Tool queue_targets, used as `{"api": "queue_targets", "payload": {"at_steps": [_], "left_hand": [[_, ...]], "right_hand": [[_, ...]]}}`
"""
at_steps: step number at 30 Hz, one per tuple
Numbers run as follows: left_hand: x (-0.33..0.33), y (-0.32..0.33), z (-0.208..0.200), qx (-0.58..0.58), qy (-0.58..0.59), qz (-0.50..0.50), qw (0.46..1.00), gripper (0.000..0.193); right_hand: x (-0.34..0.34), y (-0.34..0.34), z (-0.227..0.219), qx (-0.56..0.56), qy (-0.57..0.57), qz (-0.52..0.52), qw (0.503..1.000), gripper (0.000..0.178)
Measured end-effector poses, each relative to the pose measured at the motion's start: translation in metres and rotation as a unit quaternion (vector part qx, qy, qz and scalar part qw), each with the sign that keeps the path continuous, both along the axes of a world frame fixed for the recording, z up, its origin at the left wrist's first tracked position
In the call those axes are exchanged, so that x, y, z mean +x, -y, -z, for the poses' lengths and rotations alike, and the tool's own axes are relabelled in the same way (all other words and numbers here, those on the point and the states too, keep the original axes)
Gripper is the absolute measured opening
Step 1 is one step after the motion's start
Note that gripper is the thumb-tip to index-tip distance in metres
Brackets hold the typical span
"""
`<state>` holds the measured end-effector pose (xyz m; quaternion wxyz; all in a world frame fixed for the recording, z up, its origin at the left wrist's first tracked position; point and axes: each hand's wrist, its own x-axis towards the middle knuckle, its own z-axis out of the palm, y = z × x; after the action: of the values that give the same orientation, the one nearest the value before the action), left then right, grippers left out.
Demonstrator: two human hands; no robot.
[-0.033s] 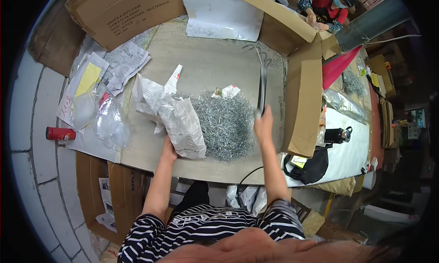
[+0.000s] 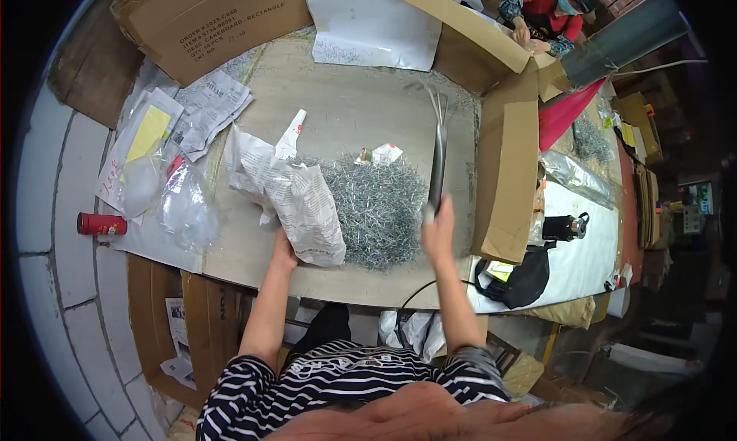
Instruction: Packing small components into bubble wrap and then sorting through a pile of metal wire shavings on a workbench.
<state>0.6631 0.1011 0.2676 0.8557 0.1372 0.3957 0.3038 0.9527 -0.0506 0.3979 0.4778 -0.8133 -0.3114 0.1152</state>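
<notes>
A heap of thin, silvery metal pins or nails (image 2: 376, 214) lies on the worktable in front of me. At its left side stands a crumpled sheet of printed newspaper (image 2: 295, 199), partly folded up. My left hand (image 2: 283, 251) grips the paper's lower near edge; the fingertips are hidden behind it. My right hand (image 2: 438, 232), slightly blurred, is closed round the near end of a dark-handled hand rake (image 2: 439, 153). The rake's thin metal prongs point away from me, to the right of the heap. Small white paper scraps (image 2: 386, 154) rest on the heap's far edge.
A cardboard box wall (image 2: 510, 180) borders the table on the right. Left lie newspapers (image 2: 211, 107), clear plastic bags (image 2: 184, 211) and a red can (image 2: 101, 224). A black bottle (image 2: 565, 227) stands beyond the box. At the far right a co-worker (image 2: 549, 19) works.
My right hand and the rake have moved a little toward me and slightly left. My left hand and the newspaper have stayed in place.
</notes>
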Motion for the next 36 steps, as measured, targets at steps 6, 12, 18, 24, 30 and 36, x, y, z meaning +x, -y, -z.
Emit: {"api": "queue_targets", "payload": {"at_steps": [6,12,18,24,30,36], "left_hand": [[0.013,-0.004,-0.015,-0.049,0.023,0.015,0.998,0.039],[0.028,-0.002,-0.026,-0.031,0.052,0.018,0.998,0.039],[0.049,-0.016,-0.107,0.075,0.017,0.009,0.997,0.037],[0.102,-0.035,-0.248,0.472,-0.221,0.094,0.848,0.032],[0.125,-0.089,-0.24,0.575,-0.352,0.088,0.733,0.034],[0.099,-0.116,-0.216,0.415,-0.315,-0.001,0.854,0.028]], "right_hand": [[-0.097,0.103,-0.039,-0.115,-0.153,-0.045,0.98,0.045],[-0.128,0.13,-0.025,-0.201,-0.084,-0.039,0.975,0.032],[-0.143,0.108,-0.029,0.028,-0.536,-0.077,0.84,0.017],[-0.103,0.127,0.002,0.299,-0.8,-0.171,0.491,0.023],[-0.063,0.136,0.037,0.342,-0.807,-0.166,0.452,0.018],[-0.035,0.158,0.056,0.293,-0.769,-0.095,0.56,0.012]]}}
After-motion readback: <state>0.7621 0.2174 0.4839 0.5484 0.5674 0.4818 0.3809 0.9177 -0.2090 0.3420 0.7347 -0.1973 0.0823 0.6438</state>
